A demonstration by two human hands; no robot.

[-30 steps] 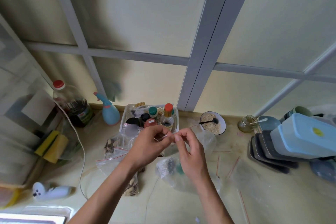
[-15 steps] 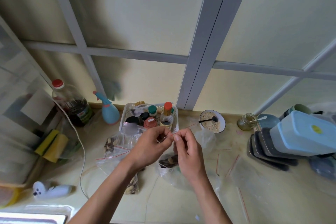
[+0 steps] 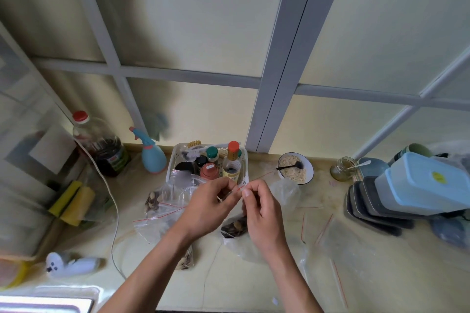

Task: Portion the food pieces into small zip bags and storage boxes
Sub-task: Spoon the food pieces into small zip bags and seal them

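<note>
Right now both my hands are up together just in front of the white slotted plastic basket (image 3: 244, 160) of bottles and jars; my left hand (image 3: 212, 207) and my right hand (image 3: 262, 213) each pinch the red-striped top edge of a small clear zip bag (image 3: 235, 226), fingertips almost touching, and the bag hangs below them with dark food pieces (image 3: 234, 227) settled at its bottom. Left of the basket's front, touching my left wrist, lies another clear zip bag with a red seal line (image 3: 162, 211), food showing inside. Right of the basket stands a white round bowl of pale crumbs (image 3: 296, 169) with a black spoon in it, and well beyond that a light blue plastic storage box (image 3: 427, 183) rests on a stack of dark grey lids (image 3: 376, 208). Nearer me than the bowl, empty clear bags with red strips (image 3: 338, 239) lie flat on the counter
</note>
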